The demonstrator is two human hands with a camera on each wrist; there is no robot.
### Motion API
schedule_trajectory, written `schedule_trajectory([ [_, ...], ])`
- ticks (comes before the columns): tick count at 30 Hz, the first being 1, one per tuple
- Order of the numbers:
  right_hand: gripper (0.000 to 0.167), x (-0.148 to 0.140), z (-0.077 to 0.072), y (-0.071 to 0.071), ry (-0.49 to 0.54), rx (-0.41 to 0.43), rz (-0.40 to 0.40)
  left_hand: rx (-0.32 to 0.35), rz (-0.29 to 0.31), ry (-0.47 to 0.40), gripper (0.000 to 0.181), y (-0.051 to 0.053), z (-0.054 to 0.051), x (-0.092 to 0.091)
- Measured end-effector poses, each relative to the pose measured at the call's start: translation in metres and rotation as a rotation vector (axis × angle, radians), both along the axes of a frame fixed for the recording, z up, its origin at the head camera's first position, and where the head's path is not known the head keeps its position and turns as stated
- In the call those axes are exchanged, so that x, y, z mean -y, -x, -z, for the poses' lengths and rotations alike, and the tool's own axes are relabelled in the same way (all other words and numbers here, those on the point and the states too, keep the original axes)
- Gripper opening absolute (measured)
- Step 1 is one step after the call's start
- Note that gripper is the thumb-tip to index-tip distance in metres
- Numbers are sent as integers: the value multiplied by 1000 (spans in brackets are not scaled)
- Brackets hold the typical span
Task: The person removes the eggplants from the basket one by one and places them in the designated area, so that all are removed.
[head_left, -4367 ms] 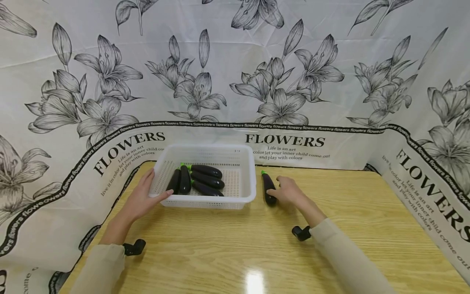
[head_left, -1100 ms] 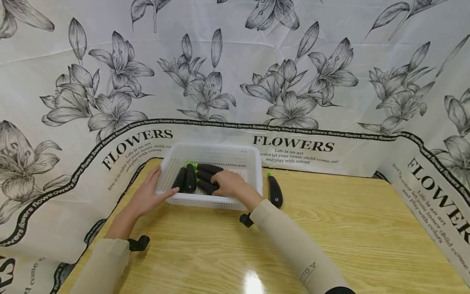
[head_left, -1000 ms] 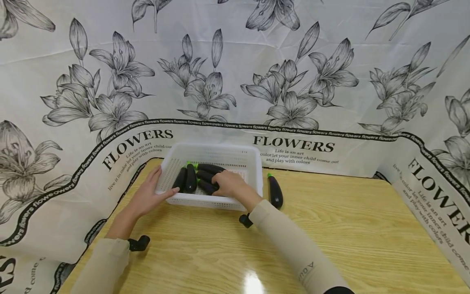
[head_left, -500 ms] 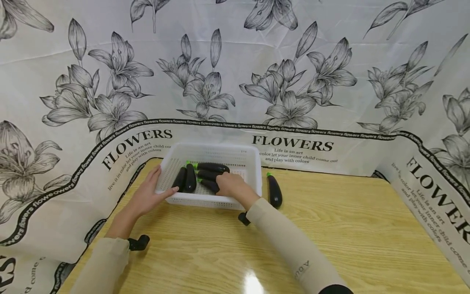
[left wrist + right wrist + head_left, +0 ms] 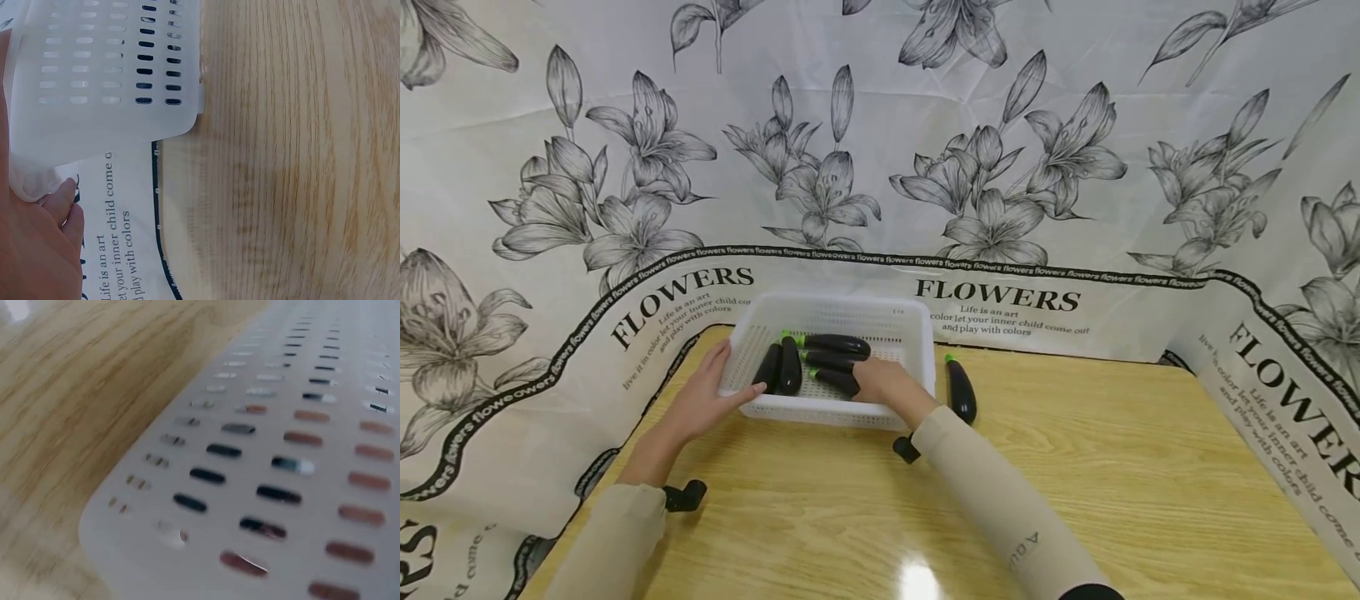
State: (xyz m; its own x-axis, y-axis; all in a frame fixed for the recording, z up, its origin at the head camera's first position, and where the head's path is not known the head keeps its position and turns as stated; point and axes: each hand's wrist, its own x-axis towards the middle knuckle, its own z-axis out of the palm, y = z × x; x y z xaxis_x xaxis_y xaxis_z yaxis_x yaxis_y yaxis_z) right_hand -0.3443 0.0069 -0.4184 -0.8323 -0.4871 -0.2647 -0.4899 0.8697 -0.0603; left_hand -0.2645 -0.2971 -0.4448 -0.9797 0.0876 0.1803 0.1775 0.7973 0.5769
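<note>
A white slotted plastic basket point(image 5: 816, 408) stands at the back of the table with several dark eggplants in it. My left hand point(image 5: 703, 400) grips its left end, the thumb over the front rim; in the left wrist view that hand point(image 5: 44, 250) wraps the basket corner point(image 5: 94, 134). Inside the basket, my right hand point(image 5: 883, 385) holds the blunt end of the front eggplant point(image 5: 837, 381); its fingertips are hidden. Just behind lie a middle eggplant point(image 5: 827, 361) and a back eggplant point(image 5: 835, 343). Two more eggplants point(image 5: 790, 367) lie side by side at the left.
Another eggplant point(image 5: 961, 390) lies on the wooden table point(image 5: 1112, 450), right of the basket. A flower-printed cloth point(image 5: 1007, 233) hangs behind and along the sides. The right wrist view shows mostly the basket's slotted wall point(image 5: 144, 537).
My right hand has left the eggplant on the table and reached into the basket. There the front eggplant has shifted slightly right with it. The left hand keeps its grip.
</note>
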Motion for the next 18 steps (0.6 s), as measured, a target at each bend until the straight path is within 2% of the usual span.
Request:
schedule_trajectory([
  [3, 31, -8, -2, -1, 53, 35, 3, 6, -2, -4, 110, -1, 1, -1],
  [7, 31, -19, -13, -4, 136, 88, -7, 10, 1, -4, 109, -2, 1, -3],
  [12, 54, -31, -29, -8, 220, 88, -54, 2, 6, 5, 108, -2, -1, -2],
  [18, 58, -44, -46, -13, 335, 70, -97, 0, 13, 10, 108, -1, -1, -1],
])
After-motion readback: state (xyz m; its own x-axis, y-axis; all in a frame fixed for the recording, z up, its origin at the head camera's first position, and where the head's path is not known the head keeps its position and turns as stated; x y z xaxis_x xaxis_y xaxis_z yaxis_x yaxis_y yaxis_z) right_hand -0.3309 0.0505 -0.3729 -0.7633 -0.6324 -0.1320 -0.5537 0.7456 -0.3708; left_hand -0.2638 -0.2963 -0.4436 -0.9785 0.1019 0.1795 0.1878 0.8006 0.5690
